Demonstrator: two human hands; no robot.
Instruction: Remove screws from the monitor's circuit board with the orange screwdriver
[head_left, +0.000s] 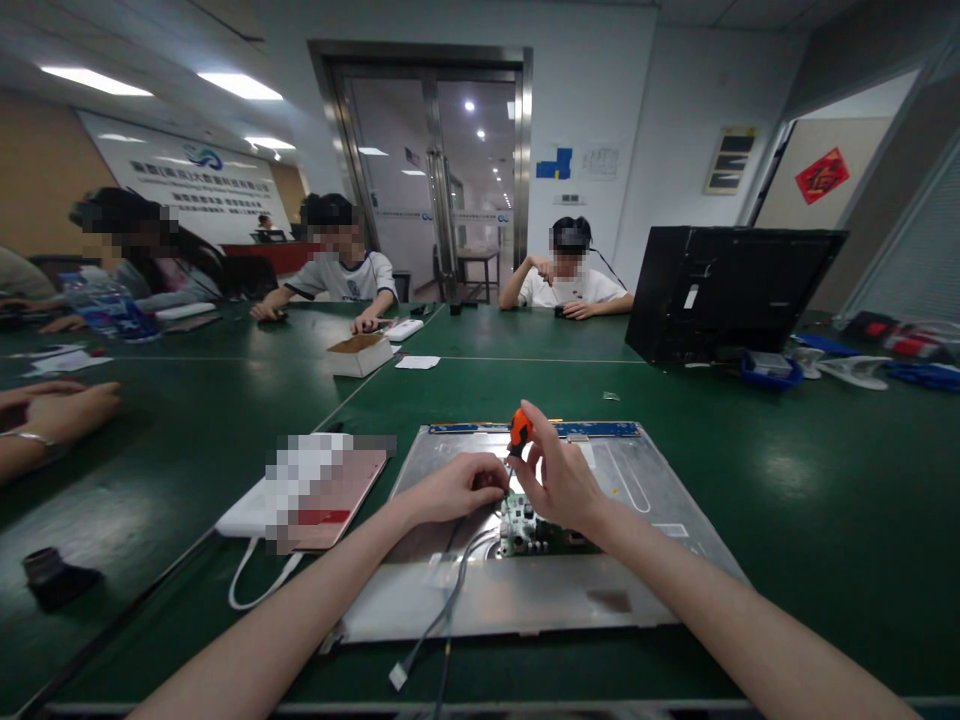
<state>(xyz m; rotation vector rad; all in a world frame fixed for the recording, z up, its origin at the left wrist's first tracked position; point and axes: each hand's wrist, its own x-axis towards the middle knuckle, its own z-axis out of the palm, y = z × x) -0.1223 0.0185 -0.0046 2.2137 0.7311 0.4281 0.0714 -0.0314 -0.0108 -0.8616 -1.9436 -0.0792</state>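
Observation:
A flat metal display panel (645, 590) lies on the green table in front of me, with a green circuit board (525, 525) on its middle. My right hand (559, 470) grips an orange and black screwdriver (520, 430), held upright with its shaft pointing down at the board's upper left edge. Close beside the shaft, my left hand (469, 485) has its fingers pinched together at the board's corner; whatever they hold is hidden. Grey cables (454, 590) run from the board over the panel's front edge and end in a white connector (398, 676).
Left of the panel lie a white power bank-like device (262, 500) with a cable and a pink flat item (360, 490). A black monitor (727, 290) stands at right. A small box (358, 358) sits farther back. Several people sit around the table (840, 520); another person's hands (67, 415) rest at left.

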